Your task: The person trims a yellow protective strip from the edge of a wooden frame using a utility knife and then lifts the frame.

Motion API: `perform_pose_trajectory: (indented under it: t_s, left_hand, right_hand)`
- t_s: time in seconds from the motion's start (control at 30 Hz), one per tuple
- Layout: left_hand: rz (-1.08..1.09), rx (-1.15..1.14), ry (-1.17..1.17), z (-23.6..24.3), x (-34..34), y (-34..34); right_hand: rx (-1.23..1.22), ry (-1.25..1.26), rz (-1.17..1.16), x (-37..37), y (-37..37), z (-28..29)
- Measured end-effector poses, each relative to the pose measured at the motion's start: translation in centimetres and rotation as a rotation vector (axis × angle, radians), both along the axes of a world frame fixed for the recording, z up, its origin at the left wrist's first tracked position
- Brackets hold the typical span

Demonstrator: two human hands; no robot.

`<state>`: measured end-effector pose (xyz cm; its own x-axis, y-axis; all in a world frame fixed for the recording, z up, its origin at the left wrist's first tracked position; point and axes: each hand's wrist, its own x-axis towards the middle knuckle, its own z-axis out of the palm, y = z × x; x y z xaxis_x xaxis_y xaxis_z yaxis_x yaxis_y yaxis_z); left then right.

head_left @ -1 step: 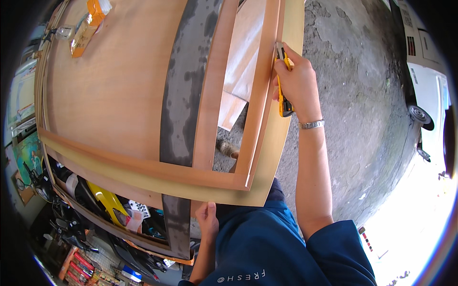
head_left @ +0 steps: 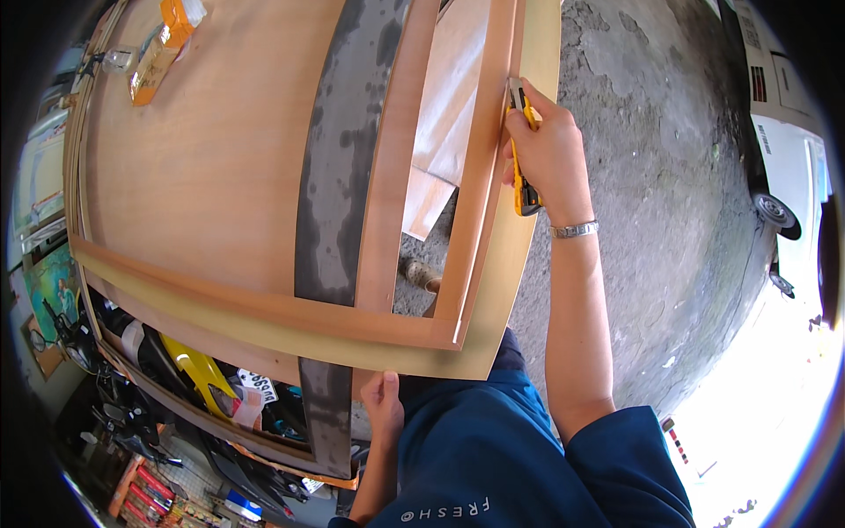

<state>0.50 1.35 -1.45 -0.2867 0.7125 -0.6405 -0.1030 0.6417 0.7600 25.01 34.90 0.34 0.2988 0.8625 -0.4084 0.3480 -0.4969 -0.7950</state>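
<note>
My right hand [head_left: 547, 150] is closed around a yellow and black utility knife [head_left: 526, 189]. Its metal tip rests against the right rail of a wooden frame [head_left: 480, 167]. Under the frame, a thin yellowish sheet [head_left: 500, 326] sticks out along the right and near sides. My left hand [head_left: 383, 407] is closed just below the sheet's near edge, thumb touching that edge; what its fingers hold, if anything, is hidden. A grey-black stained strip [head_left: 339, 176] runs lengthwise beneath the frame's near rail, beside a wide plywood panel [head_left: 202, 176].
An orange packet [head_left: 158, 62] lies on the panel at the far left, near a clear bulb-like object [head_left: 119, 60]. Motorbikes with a yellow fairing [head_left: 198, 370] stand at the lower left. Rough concrete floor [head_left: 651, 202] stretches rightward to a parked white vehicle [head_left: 788, 158].
</note>
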Motion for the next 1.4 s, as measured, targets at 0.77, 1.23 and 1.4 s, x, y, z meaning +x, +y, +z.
perform_pose_trajectory:
  t_s: [0.77, 1.23, 1.4]
  left_hand:
    - [-0.056, 0.07, -0.034, -0.8, -0.4, 0.0]
    - [-0.055, 0.138, -0.042, -0.7, 0.3, 0.3]
    - [-0.027, 0.156, -0.071, -1.1, 0.3, 0.2]
  right_hand:
    - [-0.016, -0.005, -0.012, -2.1, -6.0, 0.7]
    - [-0.032, 0.001, -0.005, -3.4, -10.3, 1.5]
    - [-0.021, 0.009, -0.011, -3.8, -11.6, 1.2]
